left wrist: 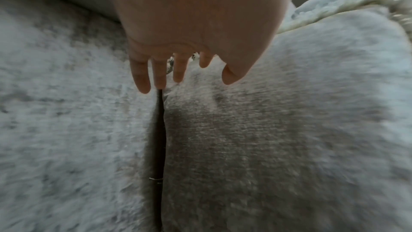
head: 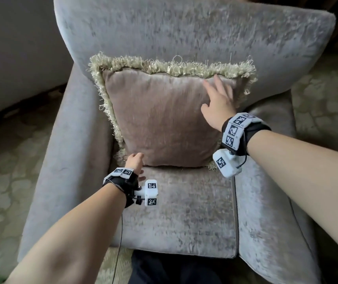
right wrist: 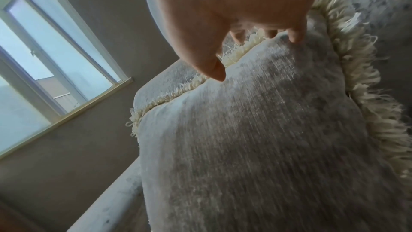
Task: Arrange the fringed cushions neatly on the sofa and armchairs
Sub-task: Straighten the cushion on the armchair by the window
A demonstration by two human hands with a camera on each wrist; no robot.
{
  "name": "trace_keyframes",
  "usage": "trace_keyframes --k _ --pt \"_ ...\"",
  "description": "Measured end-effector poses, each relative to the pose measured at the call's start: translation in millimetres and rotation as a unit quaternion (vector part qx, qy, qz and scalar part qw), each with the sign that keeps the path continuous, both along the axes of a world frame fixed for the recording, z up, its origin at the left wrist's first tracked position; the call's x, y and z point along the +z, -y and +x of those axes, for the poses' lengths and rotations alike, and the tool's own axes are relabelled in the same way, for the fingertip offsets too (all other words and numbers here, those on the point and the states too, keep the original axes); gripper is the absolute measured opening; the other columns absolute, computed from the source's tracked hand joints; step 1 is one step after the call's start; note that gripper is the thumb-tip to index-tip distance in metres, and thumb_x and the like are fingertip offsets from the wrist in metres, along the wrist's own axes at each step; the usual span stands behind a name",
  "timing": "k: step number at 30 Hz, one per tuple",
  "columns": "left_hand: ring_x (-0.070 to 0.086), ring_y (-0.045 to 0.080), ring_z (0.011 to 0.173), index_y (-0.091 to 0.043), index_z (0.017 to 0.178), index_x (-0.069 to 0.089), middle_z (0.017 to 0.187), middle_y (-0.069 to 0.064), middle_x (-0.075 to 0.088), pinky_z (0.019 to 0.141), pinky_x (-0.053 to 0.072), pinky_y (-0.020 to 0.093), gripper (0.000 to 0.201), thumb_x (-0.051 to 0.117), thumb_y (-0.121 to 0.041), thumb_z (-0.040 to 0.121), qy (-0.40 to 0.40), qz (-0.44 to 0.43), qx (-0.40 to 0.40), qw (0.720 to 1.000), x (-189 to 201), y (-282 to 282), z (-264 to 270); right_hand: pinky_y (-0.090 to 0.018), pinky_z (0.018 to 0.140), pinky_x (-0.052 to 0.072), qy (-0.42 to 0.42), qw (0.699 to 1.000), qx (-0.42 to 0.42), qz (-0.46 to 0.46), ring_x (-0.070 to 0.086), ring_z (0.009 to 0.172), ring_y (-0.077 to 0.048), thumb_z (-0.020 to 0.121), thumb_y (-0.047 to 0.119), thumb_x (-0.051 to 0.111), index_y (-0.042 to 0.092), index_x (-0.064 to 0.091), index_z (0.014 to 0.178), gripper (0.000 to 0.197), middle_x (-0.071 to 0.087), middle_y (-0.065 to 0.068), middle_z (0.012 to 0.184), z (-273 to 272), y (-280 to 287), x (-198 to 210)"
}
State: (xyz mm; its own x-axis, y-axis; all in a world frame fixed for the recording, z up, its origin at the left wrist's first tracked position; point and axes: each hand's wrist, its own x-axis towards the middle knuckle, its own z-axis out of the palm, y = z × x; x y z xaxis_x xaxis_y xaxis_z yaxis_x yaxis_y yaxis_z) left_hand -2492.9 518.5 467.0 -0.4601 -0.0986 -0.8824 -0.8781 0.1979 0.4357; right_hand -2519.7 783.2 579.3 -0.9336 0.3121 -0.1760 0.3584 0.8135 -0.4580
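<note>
A taupe velvet cushion (head: 164, 119) with a cream fringe (head: 164, 65) stands upright against the back of the grey velvet armchair (head: 184, 27). My right hand (head: 218, 99) lies flat on the cushion's upper right face, fingers straight and spread; the right wrist view has this hand (right wrist: 256, 41) by the cushion (right wrist: 267, 138) top fringe (right wrist: 361, 80). My left hand (head: 134, 160) reaches the cushion's lower left corner at the seat. In the left wrist view its fingers (left wrist: 140, 77) hang straight over the dark gap between armrest and seat, holding nothing.
The armchair's seat cushion (head: 180, 212) lies in front of the upright cushion, with padded armrests (head: 61, 171) on both sides. Patterned carpet (head: 10, 171) surrounds the chair. A window (right wrist: 44, 50) shows to the left in the right wrist view.
</note>
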Motion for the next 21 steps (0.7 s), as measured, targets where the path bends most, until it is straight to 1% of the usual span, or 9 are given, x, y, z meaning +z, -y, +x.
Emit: trace_keyframes --k 3,5,7,9,11,13,16,18,21 --pt "0.053 0.029 0.092 -0.018 0.134 0.038 0.118 0.007 0.042 0.083 0.049 0.042 0.044 0.043 -0.029 0.092 -0.004 0.023 0.021 1.0 -32 -1 -17 -0.051 0.119 0.016 0.009 1.0 0.003 0.022 -0.003 0.151 -0.037 0.094 0.018 0.048 0.039 0.016 0.154 0.072 -0.004 0.009 0.166 -8 -3 -21" --pt "0.058 0.036 0.099 -0.015 0.136 0.035 0.127 0.008 0.046 0.087 0.05 0.051 0.055 0.05 -0.03 0.085 -0.003 0.039 0.049 0.998 -57 5 -30 -0.053 0.119 0.017 0.02 0.999 0.007 0.05 -0.002 0.151 -0.037 0.095 0.027 0.05 0.037 0.012 0.155 0.072 -0.001 0.008 0.166 -11 -2 -32" --pt "0.058 0.041 0.109 -0.011 0.138 0.035 0.133 0.013 0.049 0.072 0.053 0.047 0.07 0.057 -0.031 0.075 -0.016 0.01 0.066 0.998 -114 24 -44 -0.051 0.119 0.018 0.017 0.998 -0.003 0.058 0.003 0.15 -0.036 0.096 0.03 0.051 0.034 0.011 0.156 0.072 0.006 0.006 0.165 -11 -2 -41" --pt "0.058 0.044 0.114 -0.01 0.141 0.037 0.135 0.018 0.052 0.067 0.052 0.048 0.091 0.063 -0.037 0.058 0.024 0.018 0.083 0.996 -169 39 -53 -0.049 0.119 0.022 -0.007 0.998 -0.018 0.063 0.014 0.146 -0.036 0.098 0.026 0.049 0.029 0.013 0.156 0.069 0.019 0.004 0.162 -14 -2 -49" --pt "0.062 0.042 0.108 -0.007 0.133 0.042 0.128 0.022 0.055 0.081 0.053 0.057 0.087 0.064 -0.04 0.055 0.071 0.044 0.106 0.991 -130 27 -49 -0.046 0.113 0.03 -0.03 0.996 -0.015 0.082 0.026 0.137 -0.035 0.099 0.022 0.048 0.026 0.016 0.156 0.065 0.033 0.003 0.154 -15 -2 -53" --pt "0.058 0.033 0.09 -0.002 0.114 0.041 0.106 0.022 0.053 0.097 0.047 0.053 0.055 0.056 -0.04 0.077 0.093 0.082 0.13 0.984 -96 10 -41 -0.045 0.102 0.04 -0.037 0.994 -0.014 0.103 0.032 0.128 -0.034 0.098 0.023 0.048 0.026 0.021 0.155 0.063 0.039 0.002 0.147 -17 -3 -56" --pt "0.049 0.03 0.077 -0.004 0.117 0.036 0.09 0.015 0.046 0.089 0.049 0.047 0.041 0.044 -0.037 0.095 0.091 0.108 0.161 0.977 -87 -9 -40 -0.043 0.092 0.043 -0.034 0.993 -0.021 0.108 0.036 0.12 -0.035 0.097 0.023 0.051 0.029 0.023 0.154 0.064 0.043 0.0 0.14 -20 -3 -61" --pt "0.053 0.034 0.083 -0.006 0.135 0.032 0.108 0.02 0.05 0.092 0.046 0.047 0.05 0.041 -0.039 0.099 0.103 0.145 0.187 0.966 -83 -14 -41 -0.042 0.087 0.042 -0.027 0.993 -0.026 0.114 0.036 0.118 -0.035 0.097 0.024 0.053 0.031 0.023 0.154 0.065 0.042 -0.005 0.136 -20 0 -63" --pt "0.054 0.04 0.109 0.001 0.15 0.017 0.147 0.021 0.034 0.108 0.04 0.05 0.07 0.043 -0.039 0.098 0.116 0.139 0.203 0.962 -83 -13 -37 -0.041 0.083 0.04 -0.023 0.992 -0.033 0.118 0.038 0.117 -0.035 0.096 0.023 0.054 0.033 0.026 0.152 0.063 0.043 -0.011 0.13 -17 3 -63"
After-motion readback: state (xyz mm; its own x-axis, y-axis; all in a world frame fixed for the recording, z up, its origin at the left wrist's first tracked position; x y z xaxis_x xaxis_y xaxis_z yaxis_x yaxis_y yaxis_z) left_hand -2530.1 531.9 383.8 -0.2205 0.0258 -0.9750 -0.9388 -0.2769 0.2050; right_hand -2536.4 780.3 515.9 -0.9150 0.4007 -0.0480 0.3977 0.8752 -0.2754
